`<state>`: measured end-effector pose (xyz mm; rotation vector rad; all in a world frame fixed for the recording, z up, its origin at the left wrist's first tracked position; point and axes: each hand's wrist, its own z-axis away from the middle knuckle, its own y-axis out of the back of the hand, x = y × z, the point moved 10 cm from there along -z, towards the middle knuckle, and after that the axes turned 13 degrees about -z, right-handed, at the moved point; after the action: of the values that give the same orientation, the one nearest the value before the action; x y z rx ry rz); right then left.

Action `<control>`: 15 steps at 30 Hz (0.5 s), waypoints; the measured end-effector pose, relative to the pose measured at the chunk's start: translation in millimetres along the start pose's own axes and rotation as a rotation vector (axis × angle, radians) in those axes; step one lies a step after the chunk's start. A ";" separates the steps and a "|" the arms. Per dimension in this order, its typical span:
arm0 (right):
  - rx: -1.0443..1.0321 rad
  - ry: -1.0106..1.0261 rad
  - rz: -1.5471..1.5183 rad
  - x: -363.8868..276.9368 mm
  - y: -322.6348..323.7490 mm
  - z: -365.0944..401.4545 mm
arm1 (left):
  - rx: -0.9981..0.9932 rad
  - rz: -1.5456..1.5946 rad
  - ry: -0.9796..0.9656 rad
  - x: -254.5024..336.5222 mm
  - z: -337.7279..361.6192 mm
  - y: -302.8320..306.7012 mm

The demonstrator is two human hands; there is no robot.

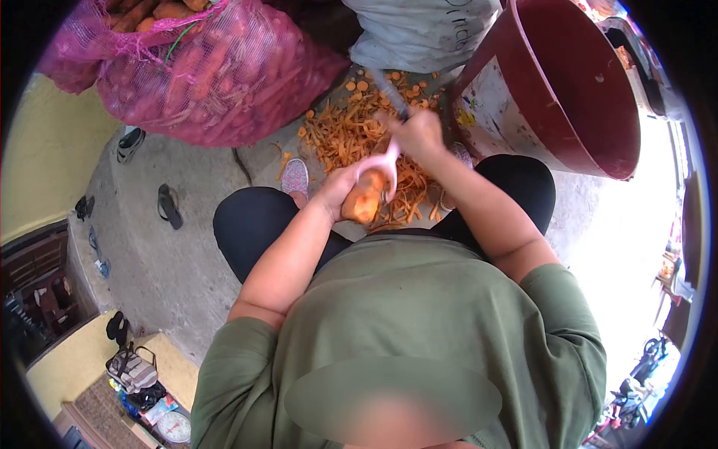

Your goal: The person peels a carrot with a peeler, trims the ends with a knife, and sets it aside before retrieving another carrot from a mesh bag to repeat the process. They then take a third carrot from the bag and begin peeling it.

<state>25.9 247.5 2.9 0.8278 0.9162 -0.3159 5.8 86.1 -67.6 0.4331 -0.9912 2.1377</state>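
Observation:
My left hand (338, 193) is closed around a thick orange carrot (363, 205), its near end pointing down toward my lap. Against the carrot sits a pink Y-shaped peeler (387, 161). Its handle runs up into my right hand (420, 138), which is closed on it. From the same hand a long blurred blade (388, 91) with a dark base sticks out, looking like a knife. Below both hands, a heap of carrot peelings (345, 135) covers the ground between my feet, with round carrot slices (363, 86) at its far side.
A pink mesh sack (217, 82) full of carrots stands at the far left. Beside it is a white sack (419, 34) with writing. A large dark red tub (516, 97) leans at the right. A loose sandal (170, 206) lies on the concrete floor (142, 254).

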 end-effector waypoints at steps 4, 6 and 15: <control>0.388 -0.010 0.086 47.8 75.9 -55.3 | -0.066 0.012 0.107 -6.0 12.3 -16.0; 0.348 0.007 0.098 29.1 79.5 -45.0 | -0.088 0.034 0.098 -7.1 7.8 -11.1; -0.005 0.107 -0.121 -12.7 0.3 4.4 | 0.031 0.106 0.067 2.9 1.3 0.3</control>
<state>21.1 243.2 14.7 0.7916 1.0688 -0.3772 3.6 86.4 -65.3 0.3284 -0.9632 2.2496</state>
